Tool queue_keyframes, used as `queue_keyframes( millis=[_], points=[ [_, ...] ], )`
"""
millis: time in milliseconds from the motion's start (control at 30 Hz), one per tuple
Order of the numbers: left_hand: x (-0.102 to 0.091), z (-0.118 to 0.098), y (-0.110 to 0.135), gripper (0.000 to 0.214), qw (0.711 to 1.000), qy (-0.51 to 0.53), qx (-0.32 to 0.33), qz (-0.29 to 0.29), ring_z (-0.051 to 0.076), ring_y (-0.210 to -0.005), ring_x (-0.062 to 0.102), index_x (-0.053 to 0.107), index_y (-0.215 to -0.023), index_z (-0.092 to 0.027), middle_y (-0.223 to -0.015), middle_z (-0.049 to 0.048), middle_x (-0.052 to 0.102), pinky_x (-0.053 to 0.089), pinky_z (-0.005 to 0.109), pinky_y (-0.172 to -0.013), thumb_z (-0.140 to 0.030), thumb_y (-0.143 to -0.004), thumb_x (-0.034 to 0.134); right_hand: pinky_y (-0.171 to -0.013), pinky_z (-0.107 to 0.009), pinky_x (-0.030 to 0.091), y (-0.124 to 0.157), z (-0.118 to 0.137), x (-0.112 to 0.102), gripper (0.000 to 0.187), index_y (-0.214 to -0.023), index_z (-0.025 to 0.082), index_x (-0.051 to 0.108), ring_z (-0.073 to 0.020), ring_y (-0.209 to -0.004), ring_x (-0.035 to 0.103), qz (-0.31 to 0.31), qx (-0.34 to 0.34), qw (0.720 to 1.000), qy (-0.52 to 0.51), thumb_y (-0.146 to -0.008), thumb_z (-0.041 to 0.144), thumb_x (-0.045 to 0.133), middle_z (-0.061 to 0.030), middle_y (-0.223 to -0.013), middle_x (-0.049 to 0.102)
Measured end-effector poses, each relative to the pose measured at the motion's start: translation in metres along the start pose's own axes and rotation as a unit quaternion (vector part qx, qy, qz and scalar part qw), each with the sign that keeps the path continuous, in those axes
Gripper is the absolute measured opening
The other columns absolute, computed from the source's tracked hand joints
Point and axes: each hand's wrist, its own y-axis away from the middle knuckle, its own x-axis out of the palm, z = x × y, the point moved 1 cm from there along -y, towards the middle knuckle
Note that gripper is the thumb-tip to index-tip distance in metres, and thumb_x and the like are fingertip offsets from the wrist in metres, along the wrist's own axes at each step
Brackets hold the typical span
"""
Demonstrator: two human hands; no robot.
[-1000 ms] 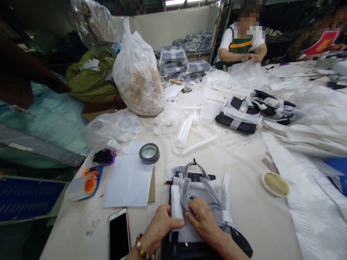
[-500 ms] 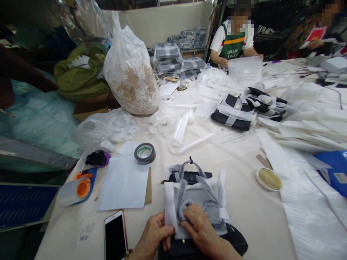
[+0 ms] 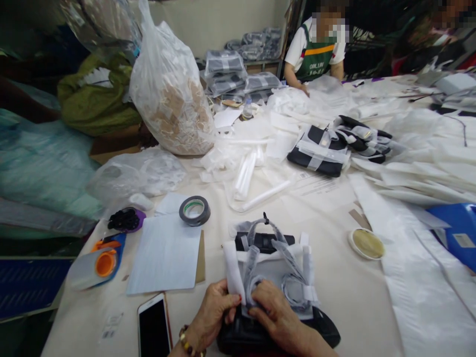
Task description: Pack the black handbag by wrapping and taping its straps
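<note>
A black handbag point(image 3: 265, 243) lies on the table in front of me, its handles and front wrapped in white foam strips point(image 3: 232, 270) and grey paper. My left hand point(image 3: 213, 310) pinches the left foam strip against the bag. My right hand point(image 3: 273, 310) presses its closed fingers on the wrapped handle loop point(image 3: 256, 285) beside it. Both hands touch the bag's lower front, and their fingertips nearly meet.
A phone point(image 3: 153, 329) lies left of my hands, beside a stack of white sheets point(image 3: 165, 255), a tape roll point(image 3: 194, 210) and an orange tape dispenser point(image 3: 102, 260). A small dish point(image 3: 366, 243) sits to the right. Wrapped black bags point(image 3: 327, 148) and a full plastic sack point(image 3: 169, 94) lie farther back. Other people work at the far side.
My hands have slid down the bag's front and drawn closer together on the wrapping. The view has drifted slightly, so the table things appear shifted left.
</note>
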Motion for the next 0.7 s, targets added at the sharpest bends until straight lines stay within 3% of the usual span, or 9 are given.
queue_keyframes(
  millis=[133,300,433,600,700],
  points=[
    [-0.006,0.004,-0.001,0.038,1.0,0.001,-0.02,0.002,0.003,-0.033,0.035,0.058,-0.074,-0.009,-0.042,-0.0039,0.048,0.021,0.014,-0.033,-0.036,-0.053,0.075,-0.076,-0.03,0.044,0.002,-0.002,0.003,0.007,-0.083,0.019,0.052,-0.0174,-0.084,0.05,0.015,-0.026,1.0,-0.007,-0.081,0.016,0.046,-0.0049,-0.086,0.056],
    [-0.009,-0.001,-0.007,0.037,0.993,0.025,-0.055,0.099,0.002,-0.034,0.037,0.057,-0.072,-0.009,-0.049,-0.0018,0.051,0.026,0.013,-0.033,-0.039,-0.058,0.073,-0.082,-0.034,0.042,-0.001,-0.001,-0.002,0.012,-0.089,0.018,0.054,-0.0186,-0.087,0.05,0.049,-0.025,0.998,-0.022,-0.081,0.014,0.047,-0.0063,-0.09,0.057],
    [-0.01,-0.007,-0.01,0.039,0.989,0.035,-0.061,0.127,0.003,-0.036,0.042,0.055,-0.078,-0.01,-0.053,-0.002,0.051,0.03,0.013,-0.035,-0.04,-0.061,0.072,-0.083,-0.034,0.042,-0.003,0.001,-0.003,0.015,-0.092,0.017,0.054,-0.019,-0.089,0.05,0.06,-0.02,0.998,-0.021,-0.079,0.012,0.048,-0.0071,-0.092,0.057],
    [-0.005,-0.008,-0.008,0.049,0.992,0.049,-0.065,0.093,0.004,-0.038,0.045,0.048,-0.093,-0.015,-0.062,-0.0026,0.055,0.031,0.013,-0.036,-0.038,-0.059,0.074,-0.088,-0.036,0.04,-0.004,0.002,0.0,0.02,-0.097,0.018,0.053,-0.0193,-0.092,0.049,0.074,-0.022,0.997,-0.01,-0.08,0.011,0.046,-0.0074,-0.095,0.057],
    [-0.001,-0.002,-0.004,0.047,0.999,0.026,-0.04,0.015,0.003,-0.038,0.042,0.048,-0.092,-0.014,-0.059,-0.0034,0.053,0.028,0.013,-0.037,-0.038,-0.059,0.071,-0.086,-0.037,0.041,-0.003,0.001,0.004,0.02,-0.097,0.018,0.053,-0.0198,-0.09,0.049,0.066,-0.029,0.997,0.005,-0.079,0.011,0.046,-0.0077,-0.094,0.057]
  ],
)
